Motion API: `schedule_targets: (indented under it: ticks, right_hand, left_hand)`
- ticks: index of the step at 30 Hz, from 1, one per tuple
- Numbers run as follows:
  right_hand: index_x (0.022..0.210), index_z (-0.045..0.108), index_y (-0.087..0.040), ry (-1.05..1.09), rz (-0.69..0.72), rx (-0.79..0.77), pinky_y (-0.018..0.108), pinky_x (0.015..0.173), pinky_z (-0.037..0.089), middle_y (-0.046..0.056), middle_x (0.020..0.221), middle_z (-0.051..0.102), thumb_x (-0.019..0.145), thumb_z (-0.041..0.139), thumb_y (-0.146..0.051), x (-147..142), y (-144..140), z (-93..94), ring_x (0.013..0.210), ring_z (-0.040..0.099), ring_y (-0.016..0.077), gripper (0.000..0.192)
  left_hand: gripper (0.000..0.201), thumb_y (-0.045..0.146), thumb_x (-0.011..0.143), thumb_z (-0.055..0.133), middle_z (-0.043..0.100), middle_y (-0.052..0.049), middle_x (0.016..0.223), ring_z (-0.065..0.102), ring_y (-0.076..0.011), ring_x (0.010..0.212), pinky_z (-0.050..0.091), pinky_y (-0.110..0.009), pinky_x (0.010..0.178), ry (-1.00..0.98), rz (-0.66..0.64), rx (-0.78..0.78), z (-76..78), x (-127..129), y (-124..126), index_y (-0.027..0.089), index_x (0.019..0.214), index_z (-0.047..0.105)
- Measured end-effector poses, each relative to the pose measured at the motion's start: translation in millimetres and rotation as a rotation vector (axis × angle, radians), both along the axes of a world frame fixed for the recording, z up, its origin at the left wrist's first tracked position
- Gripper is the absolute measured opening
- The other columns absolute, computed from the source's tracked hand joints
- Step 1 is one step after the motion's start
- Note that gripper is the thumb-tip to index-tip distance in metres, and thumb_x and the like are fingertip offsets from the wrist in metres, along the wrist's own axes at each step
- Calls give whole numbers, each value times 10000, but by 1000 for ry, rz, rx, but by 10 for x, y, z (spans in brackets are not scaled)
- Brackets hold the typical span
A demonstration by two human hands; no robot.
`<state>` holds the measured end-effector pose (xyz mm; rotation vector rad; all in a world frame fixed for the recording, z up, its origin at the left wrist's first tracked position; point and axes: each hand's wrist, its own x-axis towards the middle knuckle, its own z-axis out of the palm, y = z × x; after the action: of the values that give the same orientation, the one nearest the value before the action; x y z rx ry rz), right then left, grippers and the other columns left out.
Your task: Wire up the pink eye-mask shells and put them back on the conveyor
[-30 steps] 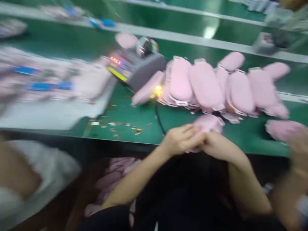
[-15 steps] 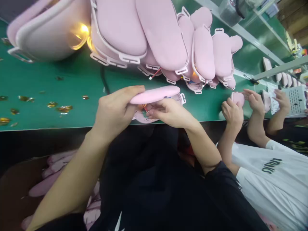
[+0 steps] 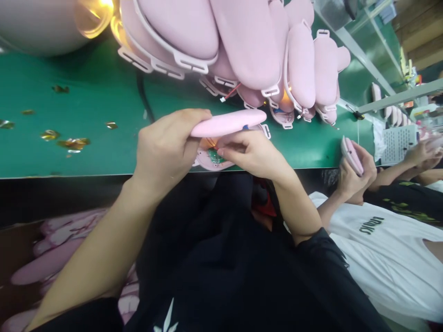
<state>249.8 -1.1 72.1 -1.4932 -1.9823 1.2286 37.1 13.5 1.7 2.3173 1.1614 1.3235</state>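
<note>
Pink shell [image 3: 228, 123] is gripped from the left by the left hand [image 3: 166, 150]; its open underside is pinched by the right hand [image 3: 252, 154].

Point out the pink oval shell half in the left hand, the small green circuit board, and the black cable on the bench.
pink oval shell half [image 3: 230, 122], head view, smooth outer face.
small green circuit board [image 3: 215, 157], head view, exposed corner.
black cable [image 3: 143, 99], head view, mid-length.

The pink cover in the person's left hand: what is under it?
Under the pink cover lies a pink base shell with a green circuit board; the right hand reaches in. The hands hide the rest.
</note>
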Motion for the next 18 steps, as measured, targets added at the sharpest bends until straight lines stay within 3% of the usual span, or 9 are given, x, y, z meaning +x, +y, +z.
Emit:
schedule_targets:
  ticks: [6, 11, 14, 18]
  right_hand:
    - [963, 845, -162, -8, -104, 89, 303, 775, 641, 31, 929, 852, 941, 758, -182, 42, -74, -18, 836, 781, 183, 92]
    - [1024, 825, -162, -80, 7, 193, 338, 784, 623, 51, 962, 838, 990, 704, -186, 45, -87, -63, 834, 765, 194, 128]
    - [952, 803, -174, -183, 43, 284, 353, 794, 591, 35, 876, 788, 993, 699, -187, 6, -94, -107, 818, 713, 197, 112]
    - [986, 816, -208, -411, -18, 405, 437, 954, 565, 63, 955, 768, 992, 744, -257, -45, -142, -266, 1035, 692, 272, 87]
  left_hand:
    - [357, 113, 1112, 505, 778, -44, 1370, 755, -193, 1275, 665, -367, 1102, -34, -37, 35, -5, 7, -33, 215, 1413, 668]
    - [345, 98, 1116, 473, 781, -58, 1362, 758, -193, 1269, 656, -352, 1098, -41, -49, 27, 37, 8, -72, 197, 1370, 685]
    - [333, 113, 1119, 478, 778, -60, 1369, 752, -199, 1284, 645, -357, 1112, -73, -41, -11, 54, 6, -90, 196, 1358, 694]
    - [326, 144, 1120, 491, 775, -57, 1376, 749, -208, 1291, 629, -376, 1138, -143, -41, -69, 40, -1, -97, 186, 1361, 705]
